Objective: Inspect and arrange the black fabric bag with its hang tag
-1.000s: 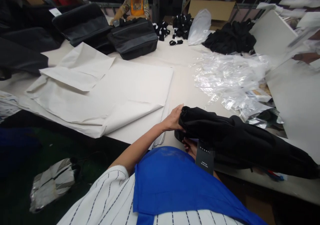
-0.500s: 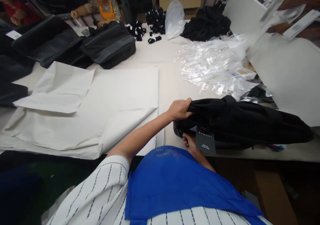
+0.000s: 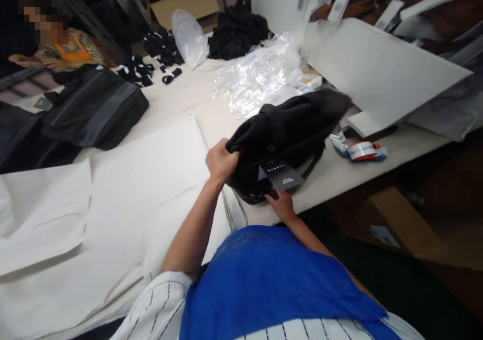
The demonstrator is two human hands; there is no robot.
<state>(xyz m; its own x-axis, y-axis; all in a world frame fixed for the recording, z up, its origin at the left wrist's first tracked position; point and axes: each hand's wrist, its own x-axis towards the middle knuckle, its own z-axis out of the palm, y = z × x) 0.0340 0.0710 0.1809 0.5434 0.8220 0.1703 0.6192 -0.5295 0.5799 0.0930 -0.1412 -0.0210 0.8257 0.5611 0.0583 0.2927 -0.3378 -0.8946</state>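
Bag (image 3: 290, 123) swung nearer (both hands (image 3: 221, 161) gripping).

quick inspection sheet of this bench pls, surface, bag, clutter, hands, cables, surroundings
surface: long pale table, with large white paper sheets spread over its near left part
job's things: black bag lying on the table near its front edge; dark hang tag with pale lettering on its near side
clutter: clear plastic bags, tape roll, small black rolled items, black cloth heap, two more black bags at left
grippers: left hand clenched on the bag's left end; right hand under the tag, touching the bag's lower edge
cables: nothing seen
surroundings: another person at the far left side, white board at right, cardboard boxes below the table
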